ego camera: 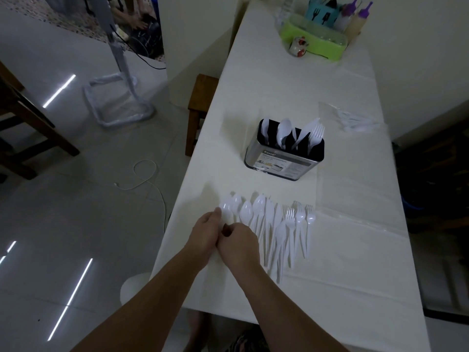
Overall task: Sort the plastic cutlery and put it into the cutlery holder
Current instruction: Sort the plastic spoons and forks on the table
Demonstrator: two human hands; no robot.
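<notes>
the person's left hand (206,233) and right hand (237,241) meet at the left end of the row of loose plastic cutlery (269,224), which lies on the white tabletop (342,275) at about 6 o'clock from the cutlery holder (284,158). the left grip looks curled round the handle of the leftmost spoon (225,208), thumb near its bowl; the right grip is narrow, fingers bent in as if pinching at the same handles, though what it holds cannot be told. the holder stands upright, well apart from the row toward 12 o'clock, already carrying spoons in its left slots and forks and a knife on the right.

the step appears to be gathering the spoons. it would go best if the person bunches only the spoons, bowls all pointing one way, and leaves the knives and forks at 3 o'clock undisturbed. light plastic slides and springs easily, so a firm hold low on the handles should keep the bundle square. then lift clear and lower it handles-first into the spoon slot.
</notes>
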